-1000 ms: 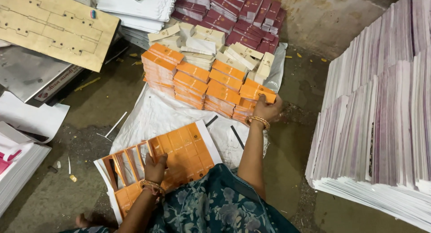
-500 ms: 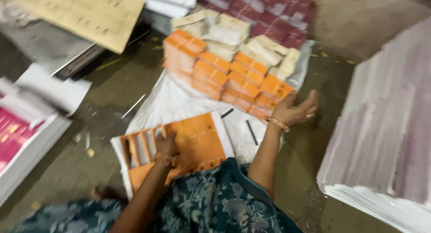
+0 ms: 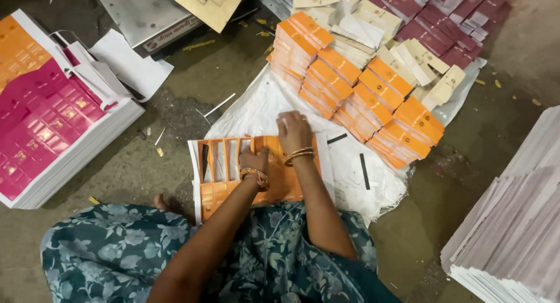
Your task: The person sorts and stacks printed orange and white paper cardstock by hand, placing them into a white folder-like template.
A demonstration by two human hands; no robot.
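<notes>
Sitting on the floor (image 3: 175,233), this person has an orange die-cut card sheet (image 3: 274,183) right in front of their lap, and everything else fans out around it. Way off to the left of the sheet there's a thick stack of pink and orange printed sheets (image 3: 44,125), with some white paper scraps (image 3: 131,64) just past it. The sheet itself lies on a white plastic sack (image 3: 262,107), with a few slots on its left part already punched out.

The left hand (image 3: 254,162) rests flat on the sheet near the middle, fingers pressed down; its grip isn't closed around anything. The right hand (image 3: 293,131) sits just beside it at the sheet's top edge, fingers curled onto the card; can't tell if it's actually pinching a piece. Both wrists have bangles.

Up and right of the sheet are rows of stacked orange folded cartons (image 3: 350,90), then cream cartons (image 3: 402,49) and maroon ones (image 3: 449,17) beyond. Far right of the sheet stands a tall pile of pale sheets (image 3: 513,233).
</notes>
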